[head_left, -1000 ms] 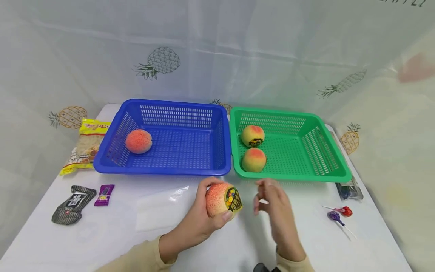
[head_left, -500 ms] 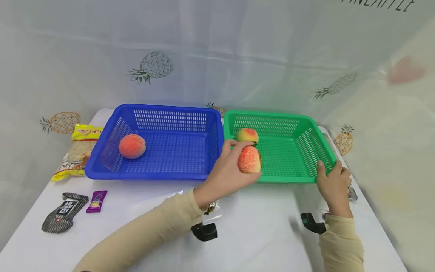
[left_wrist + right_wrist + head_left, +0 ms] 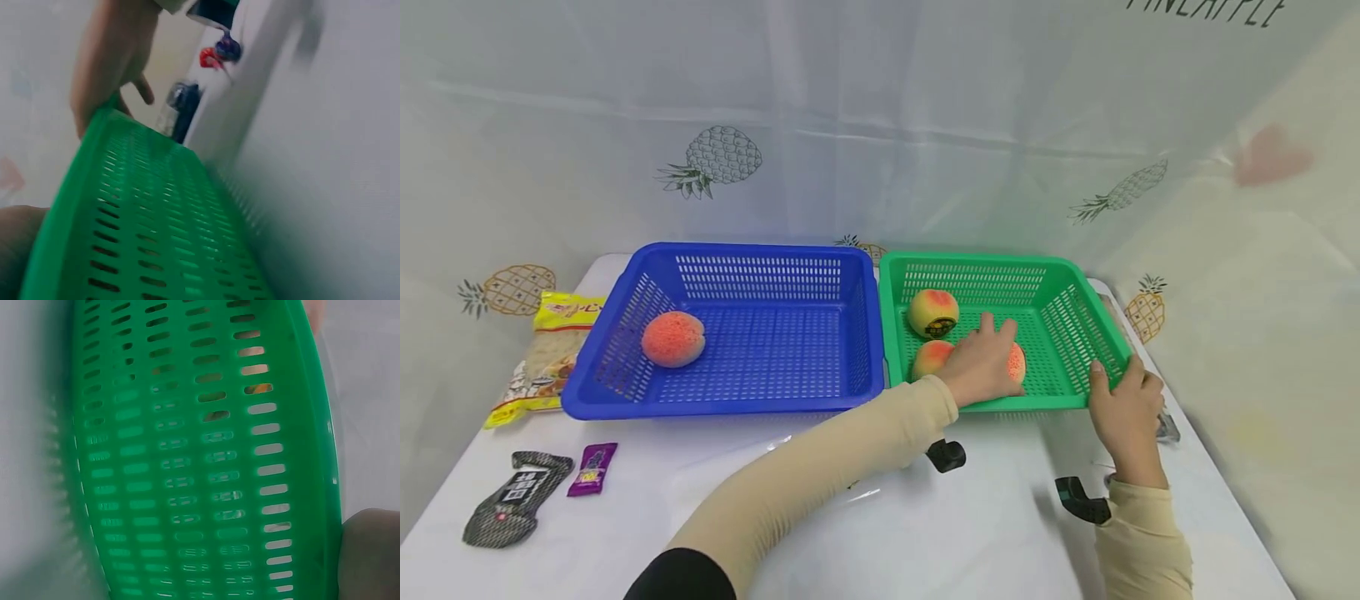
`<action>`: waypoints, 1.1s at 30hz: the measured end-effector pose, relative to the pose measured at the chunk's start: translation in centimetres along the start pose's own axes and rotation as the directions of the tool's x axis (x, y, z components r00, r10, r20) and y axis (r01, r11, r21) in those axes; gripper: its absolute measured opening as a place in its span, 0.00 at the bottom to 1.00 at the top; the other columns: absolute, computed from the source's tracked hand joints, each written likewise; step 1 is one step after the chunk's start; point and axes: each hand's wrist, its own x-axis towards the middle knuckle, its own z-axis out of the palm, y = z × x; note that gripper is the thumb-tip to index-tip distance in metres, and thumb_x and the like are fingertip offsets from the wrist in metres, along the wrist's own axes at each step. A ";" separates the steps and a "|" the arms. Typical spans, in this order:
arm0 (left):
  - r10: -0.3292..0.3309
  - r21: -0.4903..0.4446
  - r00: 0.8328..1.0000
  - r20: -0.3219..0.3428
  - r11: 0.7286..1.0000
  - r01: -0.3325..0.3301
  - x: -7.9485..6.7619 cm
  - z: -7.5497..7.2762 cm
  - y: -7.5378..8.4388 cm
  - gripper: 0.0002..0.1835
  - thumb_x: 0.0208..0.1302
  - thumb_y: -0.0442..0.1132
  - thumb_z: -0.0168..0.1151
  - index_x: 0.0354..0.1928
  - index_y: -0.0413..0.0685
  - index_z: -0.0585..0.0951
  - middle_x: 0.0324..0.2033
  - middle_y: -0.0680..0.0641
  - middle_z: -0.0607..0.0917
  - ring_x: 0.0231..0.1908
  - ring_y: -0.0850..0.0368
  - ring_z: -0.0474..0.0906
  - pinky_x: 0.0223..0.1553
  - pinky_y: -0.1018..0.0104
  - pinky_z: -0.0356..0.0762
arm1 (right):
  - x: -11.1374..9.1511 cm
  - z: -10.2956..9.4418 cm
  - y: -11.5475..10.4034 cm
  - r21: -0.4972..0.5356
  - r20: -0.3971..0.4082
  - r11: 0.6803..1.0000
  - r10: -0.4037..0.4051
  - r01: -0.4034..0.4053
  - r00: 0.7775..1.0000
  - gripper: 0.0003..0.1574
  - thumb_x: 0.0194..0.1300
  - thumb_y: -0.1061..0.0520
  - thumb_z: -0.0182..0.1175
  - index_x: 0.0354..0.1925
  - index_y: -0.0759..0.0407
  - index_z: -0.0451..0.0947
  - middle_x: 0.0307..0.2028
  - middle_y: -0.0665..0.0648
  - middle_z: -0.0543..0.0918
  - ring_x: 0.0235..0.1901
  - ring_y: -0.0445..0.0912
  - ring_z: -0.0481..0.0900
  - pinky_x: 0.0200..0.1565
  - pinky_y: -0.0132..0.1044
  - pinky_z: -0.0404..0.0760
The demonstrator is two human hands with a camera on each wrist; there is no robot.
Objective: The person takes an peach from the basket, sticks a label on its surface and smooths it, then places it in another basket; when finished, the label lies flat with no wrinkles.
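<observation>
In the head view, my left hand (image 3: pixel 983 363) reaches over the front rim into the green basket (image 3: pixel 1060 402). It holds a peach (image 3: pixel 1017 363) low in the basket, and most of that fruit is hidden behind the fingers. Beside the hand lies a second peach (image 3: pixel 931 358), partly covered, with a labelled peach (image 3: pixel 934 313) behind it. My right hand (image 3: pixel 1126 414) grips the basket's front right corner, thumb over the rim. From the left wrist, that right hand (image 3: pixel 115 62) shows at the corner; the right wrist view is mostly green basket wall (image 3: pixel 187 456).
A blue basket (image 3: pixel 730 407) with one peach (image 3: pixel 673 339) stands to the left. Further left are a yellow food bag (image 3: pixel 550 358), a dark patterned packet (image 3: pixel 516 500) and a purple candy (image 3: pixel 592 469). Lollipops (image 3: pixel 219 53) lie right of the green basket.
My left hand has carried the peach from in front of the baskets into the green basket, right of the other two. My right hand has moved right and taken hold of its corner.
</observation>
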 end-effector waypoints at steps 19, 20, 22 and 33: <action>-0.013 0.152 0.989 0.144 0.988 -0.009 1.8 0.9 0.0 0.42 0.44 0.64 0.61 0.60 0.56 0.59 0.54 0.47 0.63 0.40 0.56 0.71 0.31 0.66 0.72 | 0.2 0.3 -0.8 0.038 -0.034 0.999 0.000 0.001 0.999 0.45 0.65 0.38 0.31 0.67 0.63 0.32 0.62 0.74 0.42 0.60 0.68 0.43 0.48 0.67 0.53; -0.022 0.147 0.990 0.141 0.989 0.001 1.7 0.8 -0.1 0.43 0.44 0.65 0.60 0.60 0.56 0.59 0.54 0.47 0.63 0.40 0.56 0.71 0.32 0.65 0.72 | 0.2 0.4 -0.8 0.040 -0.036 0.999 -0.001 0.003 0.999 0.45 0.65 0.38 0.32 0.67 0.63 0.32 0.62 0.74 0.42 0.60 0.68 0.43 0.48 0.67 0.53; -0.034 0.138 0.990 0.135 0.990 0.015 1.5 0.6 -0.2 0.43 0.44 0.67 0.58 0.60 0.55 0.59 0.54 0.46 0.63 0.41 0.55 0.70 0.33 0.65 0.73 | 0.3 0.5 -0.9 0.039 -0.041 0.999 -0.009 0.011 0.999 0.45 0.65 0.38 0.32 0.67 0.64 0.33 0.61 0.74 0.43 0.60 0.68 0.44 0.48 0.66 0.53; 0.007 -0.101 0.999 0.034 0.995 -0.004 -5.6 -6.9 -3.4 0.32 0.55 0.63 0.52 0.57 0.53 0.63 0.50 0.50 0.66 0.47 0.59 0.65 0.46 0.65 0.69 | 0.0 0.1 0.1 0.032 -0.012 0.999 -0.004 0.004 1.000 0.45 0.65 0.39 0.31 0.67 0.65 0.31 0.61 0.75 0.42 0.58 0.69 0.43 0.47 0.67 0.52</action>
